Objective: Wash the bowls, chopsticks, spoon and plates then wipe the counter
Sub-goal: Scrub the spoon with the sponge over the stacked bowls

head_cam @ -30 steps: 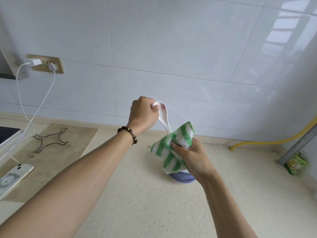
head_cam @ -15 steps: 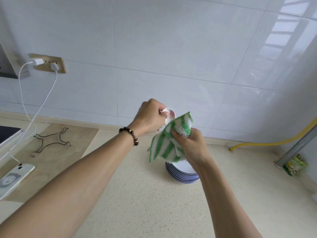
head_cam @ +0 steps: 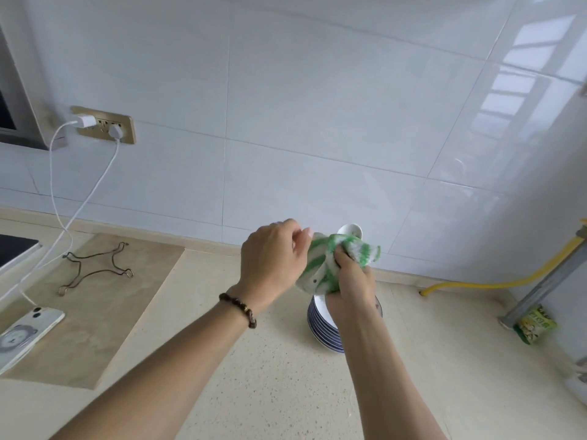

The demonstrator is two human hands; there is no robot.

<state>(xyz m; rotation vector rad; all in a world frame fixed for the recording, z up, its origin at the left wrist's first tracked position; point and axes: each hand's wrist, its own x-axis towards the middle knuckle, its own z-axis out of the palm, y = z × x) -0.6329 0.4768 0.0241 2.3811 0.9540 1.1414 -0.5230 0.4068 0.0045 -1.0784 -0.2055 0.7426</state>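
A: While both arms are raised over the worktop [head_cam: 286, 392], the right hand [head_cam: 351, 277] has its fingers curled tight around a green-and-white striped cloth [head_cam: 320, 268], bunching it.

B: And the spoon?

A: White spoon [head_cam: 349, 230]. Only the bowl end shows, poking out above the cloth; the rest is wrapped inside. The left hand [head_cam: 270, 258] is at the cloth's left edge, fingers curled, thumb and fingertips pinching there. Whether it has the spoon handle or just fabric, I cannot tell.

B: Plates?

A: A stack of blue-rimmed plates [head_cam: 320, 325] sits on the worktop directly beneath the right wrist, partly hidden by it.

B: Anything else noted?

A: Beaded bracelet [head_cam: 238, 309] on the left wrist. Far left, a phone [head_cam: 22, 335] lies on a tan mat [head_cam: 95, 312] beside a wire trivet [head_cam: 95, 268]. A white cable [head_cam: 60, 192] runs up to a wall socket [head_cam: 104, 123]. A yellow hose [head_cam: 476, 282] lies along the right-hand wall, a green packet [head_cam: 535, 325] near it.
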